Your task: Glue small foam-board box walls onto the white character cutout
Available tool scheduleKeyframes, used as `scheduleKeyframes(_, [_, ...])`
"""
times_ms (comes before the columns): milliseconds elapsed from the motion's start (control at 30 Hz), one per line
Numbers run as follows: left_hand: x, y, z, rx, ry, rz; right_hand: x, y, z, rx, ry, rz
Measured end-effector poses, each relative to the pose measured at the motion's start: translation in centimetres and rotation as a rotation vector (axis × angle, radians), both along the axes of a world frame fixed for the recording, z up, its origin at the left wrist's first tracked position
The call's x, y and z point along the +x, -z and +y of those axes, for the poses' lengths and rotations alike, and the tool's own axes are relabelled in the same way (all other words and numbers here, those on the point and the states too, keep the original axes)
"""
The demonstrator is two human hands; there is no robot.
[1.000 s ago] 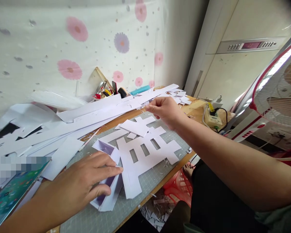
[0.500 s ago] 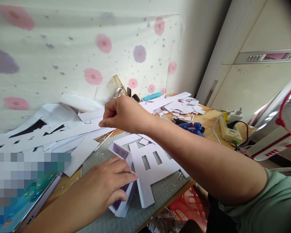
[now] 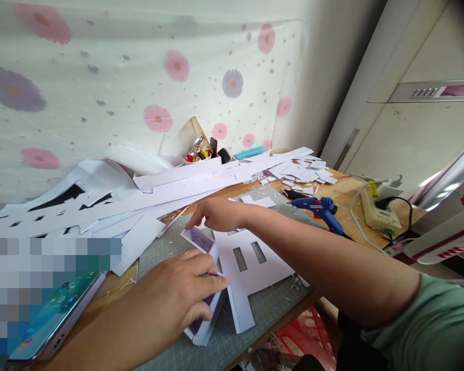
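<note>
A narrow, open-topped box (image 3: 214, 314) of white card lies on the grey cutting mat (image 3: 160, 273). My left hand (image 3: 181, 288) rests across its middle, with fingers and thumb holding the walls. At the far end of the box is my right hand (image 3: 220, 214), fingers curled and index fingertip pointing down at the corner. Whether anything sits in its fingers is hidden. Right beside the box lies a white card panel (image 3: 251, 278) with rectangular window cutouts, partly covered by my right forearm.
A blue glue gun (image 3: 319, 208) lies right of the mat. Long white card strips (image 3: 170, 190) and a pile of card scraps (image 3: 299, 172) cover the back. A phone (image 3: 58, 314) stands at the left front. A power strip (image 3: 379, 206) is at the right.
My right hand has come down from above the table to the far end of the box. My left hand stays on the box. The view has shifted slightly.
</note>
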State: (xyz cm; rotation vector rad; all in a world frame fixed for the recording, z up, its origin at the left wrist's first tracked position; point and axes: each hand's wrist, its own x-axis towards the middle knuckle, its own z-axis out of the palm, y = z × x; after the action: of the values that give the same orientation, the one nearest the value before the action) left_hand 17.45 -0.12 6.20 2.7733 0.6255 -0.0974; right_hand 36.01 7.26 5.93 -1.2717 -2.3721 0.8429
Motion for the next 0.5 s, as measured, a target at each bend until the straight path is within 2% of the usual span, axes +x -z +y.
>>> scheduleKeyframes(200, [0.0,0.1,0.0,0.028,0.005,-0.010,0.7,0.2,-1.1,0.028,0.085,0.124])
scheduleKeyframes(267, [0.0,0.2,0.1,0.046,0.016,-0.038,0.7,0.1,-1.8,-0.050,-0.026,0.254])
scheduleKeyframes(367, [-0.1,0.5,0.2,0.064,0.034,-0.073,0.5,0.1,-2.8,-0.254,-0.271,0.493])
scheduleKeyframes(433, [-0.2,0.6,0.2,0.066,0.036,-0.083,0.1,0.1,-3.3,-0.289,-0.302,0.551])
scheduleKeyframes(500, [-0.3,0.6,0.1,0.068,0.029,-0.081,-0.4,0.0,-3.6,-0.211,-0.254,0.492])
